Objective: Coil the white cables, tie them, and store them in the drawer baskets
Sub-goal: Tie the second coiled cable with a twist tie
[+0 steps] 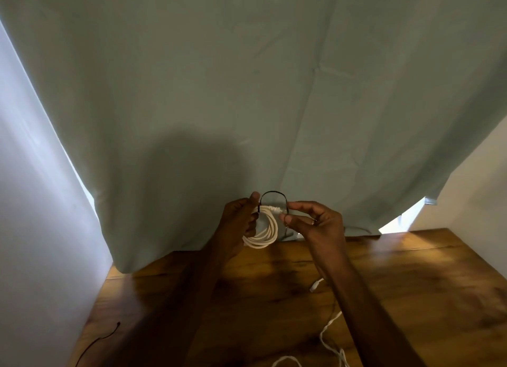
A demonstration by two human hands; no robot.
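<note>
A coiled white cable (264, 233) hangs in the air above the far edge of the wooden table (411, 284). My left hand (241, 218) grips the coil at its upper left. A thin black tie (273, 194) arches over the top of the coil. My right hand (315, 224) pinches the tie's right end beside the cable's plug. A second, loose white cable (327, 336) lies uncoiled on the table near the front, under my right forearm.
A grey-green curtain (274, 92) hangs right behind the table. Another black tie (103, 338) lies on the table at the front left. Pale walls stand on both sides.
</note>
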